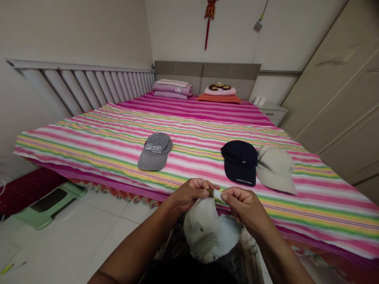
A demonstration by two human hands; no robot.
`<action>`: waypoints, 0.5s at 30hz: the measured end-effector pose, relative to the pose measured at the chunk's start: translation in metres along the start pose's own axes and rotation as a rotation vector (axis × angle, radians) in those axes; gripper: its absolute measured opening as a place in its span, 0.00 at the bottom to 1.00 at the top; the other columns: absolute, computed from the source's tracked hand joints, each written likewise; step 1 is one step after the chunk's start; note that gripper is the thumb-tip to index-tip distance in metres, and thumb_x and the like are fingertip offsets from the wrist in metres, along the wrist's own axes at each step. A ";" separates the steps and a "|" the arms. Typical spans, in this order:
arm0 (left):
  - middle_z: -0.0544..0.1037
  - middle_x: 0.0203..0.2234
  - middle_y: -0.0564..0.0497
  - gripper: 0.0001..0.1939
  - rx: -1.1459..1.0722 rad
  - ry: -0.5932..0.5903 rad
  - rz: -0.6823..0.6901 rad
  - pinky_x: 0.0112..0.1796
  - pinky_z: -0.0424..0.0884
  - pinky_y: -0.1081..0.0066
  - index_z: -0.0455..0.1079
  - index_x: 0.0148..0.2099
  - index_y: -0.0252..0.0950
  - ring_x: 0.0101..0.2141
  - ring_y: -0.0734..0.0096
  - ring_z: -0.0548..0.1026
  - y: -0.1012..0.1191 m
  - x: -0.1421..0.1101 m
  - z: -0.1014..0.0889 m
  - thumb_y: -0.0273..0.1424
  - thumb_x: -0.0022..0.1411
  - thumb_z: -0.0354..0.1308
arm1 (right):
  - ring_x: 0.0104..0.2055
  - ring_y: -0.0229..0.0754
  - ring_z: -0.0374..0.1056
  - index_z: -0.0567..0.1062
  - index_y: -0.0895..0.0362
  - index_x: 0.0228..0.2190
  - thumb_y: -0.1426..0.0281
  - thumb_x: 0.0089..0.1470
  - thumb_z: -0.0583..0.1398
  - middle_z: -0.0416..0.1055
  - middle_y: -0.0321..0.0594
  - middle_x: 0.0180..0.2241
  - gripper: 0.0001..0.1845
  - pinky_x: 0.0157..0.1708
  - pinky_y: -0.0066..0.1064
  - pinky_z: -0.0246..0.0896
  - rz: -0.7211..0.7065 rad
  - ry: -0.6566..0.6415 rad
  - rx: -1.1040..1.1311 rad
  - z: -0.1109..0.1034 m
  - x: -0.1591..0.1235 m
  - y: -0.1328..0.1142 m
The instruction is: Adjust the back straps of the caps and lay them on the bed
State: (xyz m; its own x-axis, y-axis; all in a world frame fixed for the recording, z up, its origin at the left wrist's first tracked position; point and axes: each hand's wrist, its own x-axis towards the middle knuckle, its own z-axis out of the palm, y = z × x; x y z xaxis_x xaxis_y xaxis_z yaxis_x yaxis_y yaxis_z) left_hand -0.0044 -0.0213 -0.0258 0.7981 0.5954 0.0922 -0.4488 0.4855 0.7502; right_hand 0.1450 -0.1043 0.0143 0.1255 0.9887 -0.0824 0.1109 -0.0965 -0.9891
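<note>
A white cap (207,232) hangs in front of me, held at its back strap by both hands. My left hand (189,193) pinches the strap's buckle end, and my right hand (241,201) pinches the strap's other end; the fingertips nearly meet. On the striped bed (103,130) lie a grey cap (155,151) to the left, a navy cap (240,161) to the right, and a beige cap (275,167) partly tucked beside the navy one.
Folded purple bedding (174,88) and an orange-and-pink pillow stack (219,94) sit at the headboard. A green step stool (49,201) stands on the tiled floor at left. A nightstand (274,112) and wardrobe doors (340,90) line the right side.
</note>
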 end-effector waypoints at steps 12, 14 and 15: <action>0.72 0.29 0.49 0.10 0.220 0.003 0.006 0.44 0.57 0.66 0.68 0.24 0.31 0.38 0.66 0.69 0.006 -0.002 0.004 0.30 0.41 0.66 | 0.13 0.28 0.47 0.72 0.60 0.18 0.61 0.41 0.61 0.57 0.30 0.12 0.14 0.12 0.23 0.40 -0.079 -0.027 -0.121 -0.005 -0.001 -0.009; 0.71 0.29 0.49 0.10 0.268 0.002 0.012 0.44 0.56 0.66 0.68 0.24 0.32 0.40 0.65 0.68 0.008 -0.002 0.004 0.30 0.41 0.65 | 0.13 0.29 0.47 0.72 0.60 0.18 0.61 0.41 0.60 0.58 0.30 0.12 0.13 0.12 0.23 0.40 -0.080 -0.036 -0.129 -0.005 -0.002 -0.011; 0.71 0.29 0.49 0.09 0.288 0.004 0.014 0.44 0.56 0.66 0.68 0.24 0.32 0.41 0.65 0.67 0.009 -0.002 0.004 0.30 0.42 0.65 | 0.13 0.29 0.47 0.72 0.59 0.17 0.61 0.41 0.60 0.57 0.30 0.12 0.13 0.12 0.23 0.41 -0.076 -0.039 -0.126 -0.005 -0.002 -0.012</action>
State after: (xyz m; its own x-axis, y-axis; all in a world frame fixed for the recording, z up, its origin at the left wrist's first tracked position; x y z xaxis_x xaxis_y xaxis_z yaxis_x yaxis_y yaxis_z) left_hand -0.0084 -0.0214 -0.0167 0.7909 0.6034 0.1021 -0.3268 0.2754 0.9041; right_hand 0.1486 -0.1056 0.0271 0.0738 0.9972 -0.0151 0.2421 -0.0326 -0.9697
